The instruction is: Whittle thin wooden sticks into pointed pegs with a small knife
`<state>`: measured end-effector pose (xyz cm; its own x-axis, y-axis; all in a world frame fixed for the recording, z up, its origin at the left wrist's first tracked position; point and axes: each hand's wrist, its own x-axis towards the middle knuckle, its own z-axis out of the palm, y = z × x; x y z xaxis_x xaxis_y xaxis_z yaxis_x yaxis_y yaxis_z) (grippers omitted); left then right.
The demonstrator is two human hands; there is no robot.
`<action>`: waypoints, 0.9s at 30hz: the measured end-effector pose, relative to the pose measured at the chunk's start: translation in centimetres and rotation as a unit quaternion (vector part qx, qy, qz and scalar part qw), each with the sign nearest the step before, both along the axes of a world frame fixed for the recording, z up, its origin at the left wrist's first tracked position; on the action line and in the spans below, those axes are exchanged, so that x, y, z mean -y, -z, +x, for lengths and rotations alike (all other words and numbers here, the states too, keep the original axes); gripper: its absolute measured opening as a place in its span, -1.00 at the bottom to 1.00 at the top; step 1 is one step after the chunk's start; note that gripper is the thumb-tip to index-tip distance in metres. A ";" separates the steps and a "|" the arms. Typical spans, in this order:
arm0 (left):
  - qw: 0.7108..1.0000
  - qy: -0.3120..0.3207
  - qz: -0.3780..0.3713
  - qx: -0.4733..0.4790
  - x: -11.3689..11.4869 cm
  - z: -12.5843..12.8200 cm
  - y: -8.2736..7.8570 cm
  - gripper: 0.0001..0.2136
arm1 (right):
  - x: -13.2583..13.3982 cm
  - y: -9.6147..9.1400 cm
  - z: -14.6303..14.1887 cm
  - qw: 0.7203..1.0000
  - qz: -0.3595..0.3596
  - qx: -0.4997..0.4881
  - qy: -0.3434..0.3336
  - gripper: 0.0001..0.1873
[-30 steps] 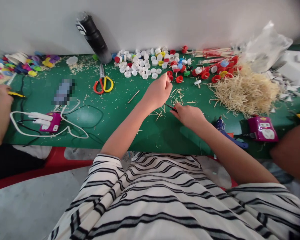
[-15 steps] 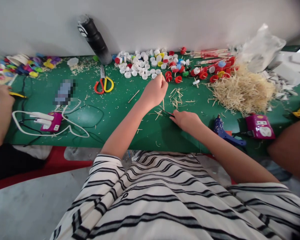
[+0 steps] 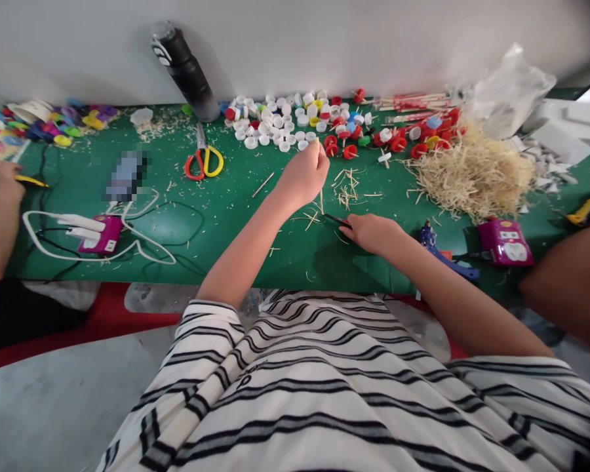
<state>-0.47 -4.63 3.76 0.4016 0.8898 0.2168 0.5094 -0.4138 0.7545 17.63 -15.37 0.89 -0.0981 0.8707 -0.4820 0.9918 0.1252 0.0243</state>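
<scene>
My left hand (image 3: pixel 302 174) is closed over the middle of the green table, gripping a thin pale straw strand (image 3: pixel 322 202) whose end sticks out below the fist. My right hand (image 3: pixel 373 233) is closed around a slim dark tool (image 3: pixel 337 221) that points left; its exact kind is hard to make out. The tool's tip lies near the lower end of the strand; whether they touch cannot be told. Loose cut straw bits (image 3: pixel 348 189) are scattered beside both hands. White and coloured bottle caps (image 3: pixel 278 121) lie just beyond my left hand.
Red-and-yellow-handled scissors (image 3: pixel 204 160), a black bottle (image 3: pixel 187 72), a phone (image 3: pixel 124 176) and a magenta power socket (image 3: pixel 101 235) with white cables are leftward. Rightward are a straw heap (image 3: pixel 472 170), a blue glue gun (image 3: pixel 442 252) and another magenta socket (image 3: pixel 505 242). Other people's arms show at both sides.
My right hand has drawn slightly to the right with the dark tool, so more of the tool shows. My left hand stays nearly in place, still closed on the strand.
</scene>
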 end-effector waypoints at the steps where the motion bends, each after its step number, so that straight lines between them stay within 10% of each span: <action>1: 1.000 0.003 0.002 0.003 0.1 0.0 0.0 -0.69 | 0.2 -0.2 0.3 1.000 0.001 0.003 0.001 -0.45; 18: 1.000 0.002 0.020 0.010 1.0 0.3 0.0 -0.58 | 7.9 -1.2 1.5 0.957 0.229 -0.174 0.042 -0.46; 22: 1.000 -0.007 0.027 0.014 1.1 0.0 0.2 -0.59 | 14.0 -1.1 -0.3 0.924 0.073 -0.373 -0.047 -0.55; 27: 0.999 -0.013 0.026 0.016 1.8 0.1 0.2 -0.58 | 17.6 2.6 -1.2 0.948 0.006 -0.318 0.006 -0.50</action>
<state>-0.39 -6.42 3.60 0.3711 0.8866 0.2760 0.4966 -0.4407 0.7478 16.42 -32.93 -1.70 -0.3566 0.8782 -0.3187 0.8071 0.1178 -0.5786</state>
